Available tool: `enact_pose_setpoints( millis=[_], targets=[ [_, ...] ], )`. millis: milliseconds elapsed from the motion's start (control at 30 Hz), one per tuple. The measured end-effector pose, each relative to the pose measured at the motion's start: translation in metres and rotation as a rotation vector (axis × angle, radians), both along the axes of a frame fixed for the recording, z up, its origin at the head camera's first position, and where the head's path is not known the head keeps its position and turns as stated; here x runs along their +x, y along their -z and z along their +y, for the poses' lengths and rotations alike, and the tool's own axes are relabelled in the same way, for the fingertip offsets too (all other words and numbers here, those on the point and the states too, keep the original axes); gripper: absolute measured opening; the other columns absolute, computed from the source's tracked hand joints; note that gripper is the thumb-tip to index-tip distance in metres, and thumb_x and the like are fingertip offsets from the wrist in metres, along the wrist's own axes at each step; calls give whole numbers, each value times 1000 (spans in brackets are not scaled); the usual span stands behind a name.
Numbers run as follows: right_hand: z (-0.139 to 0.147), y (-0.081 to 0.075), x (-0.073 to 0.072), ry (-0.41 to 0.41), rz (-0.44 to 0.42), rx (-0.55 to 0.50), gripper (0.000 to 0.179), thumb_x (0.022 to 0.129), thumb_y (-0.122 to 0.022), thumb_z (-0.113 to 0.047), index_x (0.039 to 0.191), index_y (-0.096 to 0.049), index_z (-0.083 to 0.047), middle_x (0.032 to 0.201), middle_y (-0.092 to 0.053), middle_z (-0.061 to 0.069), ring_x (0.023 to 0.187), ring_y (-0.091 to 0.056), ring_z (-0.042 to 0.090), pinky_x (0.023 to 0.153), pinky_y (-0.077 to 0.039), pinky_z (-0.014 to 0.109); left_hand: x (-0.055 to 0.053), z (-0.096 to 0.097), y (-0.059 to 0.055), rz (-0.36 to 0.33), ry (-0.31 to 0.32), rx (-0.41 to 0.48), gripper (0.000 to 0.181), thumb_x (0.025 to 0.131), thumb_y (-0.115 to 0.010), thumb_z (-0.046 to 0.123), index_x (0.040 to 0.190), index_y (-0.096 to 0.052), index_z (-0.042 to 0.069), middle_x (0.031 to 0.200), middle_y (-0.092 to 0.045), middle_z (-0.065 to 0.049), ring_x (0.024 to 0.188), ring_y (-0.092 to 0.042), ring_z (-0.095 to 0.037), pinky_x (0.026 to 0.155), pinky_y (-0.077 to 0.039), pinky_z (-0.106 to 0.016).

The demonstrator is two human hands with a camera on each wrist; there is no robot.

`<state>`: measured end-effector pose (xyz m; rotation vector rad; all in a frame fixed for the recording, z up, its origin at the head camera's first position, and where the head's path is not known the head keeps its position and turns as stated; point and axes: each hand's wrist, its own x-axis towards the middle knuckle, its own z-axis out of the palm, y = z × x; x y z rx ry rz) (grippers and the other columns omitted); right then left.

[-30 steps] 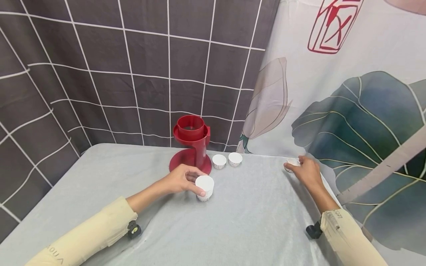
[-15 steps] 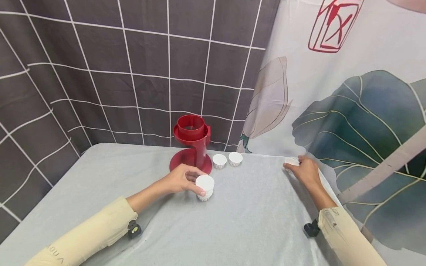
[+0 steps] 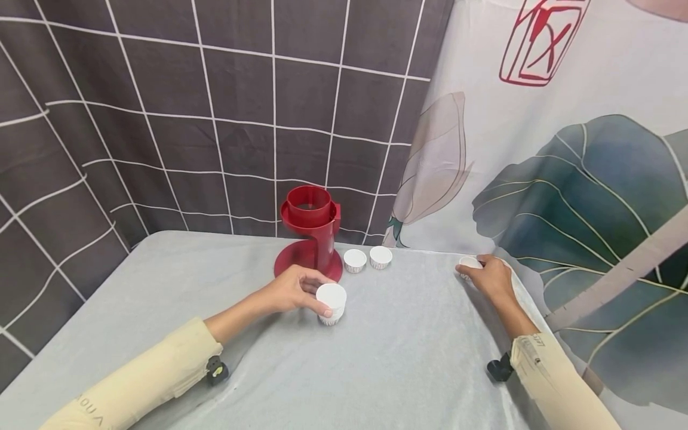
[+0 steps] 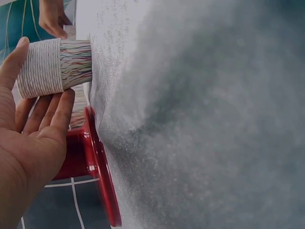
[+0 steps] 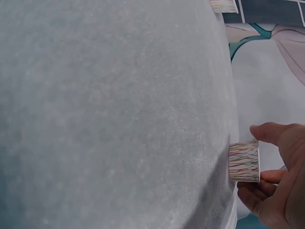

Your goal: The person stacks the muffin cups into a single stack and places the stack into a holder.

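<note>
My left hand [image 3: 298, 291] holds a stack of nested paper baking cups [image 4: 45, 68] between thumb and fingers, upright on the table. Each cup has a thick white rim, and coloured streaks run down the side of the lowest. At the table's far right edge, my right hand [image 3: 491, 278] pinches a single baking cup [image 5: 244, 161] by its rim, thumb on one side and fingers on the other. Its base sits on or just over the cloth; I cannot tell which. Two more cups, a left one [image 3: 355, 261] and a right one [image 3: 380, 257], stand between the hands near the back.
Behind my left hand stands a red plastic holder [image 3: 317, 251] with a round base and a ring on top. A grey cloth covers the table [image 3: 398, 358]. A dark checked curtain [image 3: 231, 89] and a leaf-printed curtain [image 3: 580, 197] hang along the back.
My right hand has shifted slightly to the left along the table edge, and its cup has moved with it. The left hand and its stack have stayed in place.
</note>
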<state>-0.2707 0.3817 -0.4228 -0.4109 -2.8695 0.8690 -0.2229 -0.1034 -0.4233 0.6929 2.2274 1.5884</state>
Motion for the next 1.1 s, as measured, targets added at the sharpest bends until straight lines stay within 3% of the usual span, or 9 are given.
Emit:
enact_pose_setpoints(
  millis=[367, 867, 1100],
  targets=[
    [-5, 2, 3, -39, 93, -19, 75, 98, -82, -40, 149, -63, 12, 149, -65, 39, 139, -60, 56, 118, -50, 67, 0, 0, 1, 2, -4, 3, 49, 87, -97, 10, 133, -81, 1, 117, -87, -14, 109, -86, -28, 92, -68, -29],
    [-27, 3, 9, -124, 191, -25, 68, 96, -87, -33, 145, -68, 9, 143, -72, 35, 131, -70, 51, 109, -57, 61, -1, 0, 2, 18, -4, 0, 50, 87, -98, 11, 133, -81, 2, 118, -87, -14, 109, -86, -27, 93, -68, -28],
    [-39, 2, 13, -172, 219, -37, 67, 92, -92, -31, 141, -71, 9, 133, -77, 32, 121, -75, 45, 98, -58, 46, -2, 1, 3, 15, -2, 6, 49, 86, -98, 10, 132, -81, 0, 117, -87, -15, 107, -86, -27, 92, -68, -26]
  ],
)
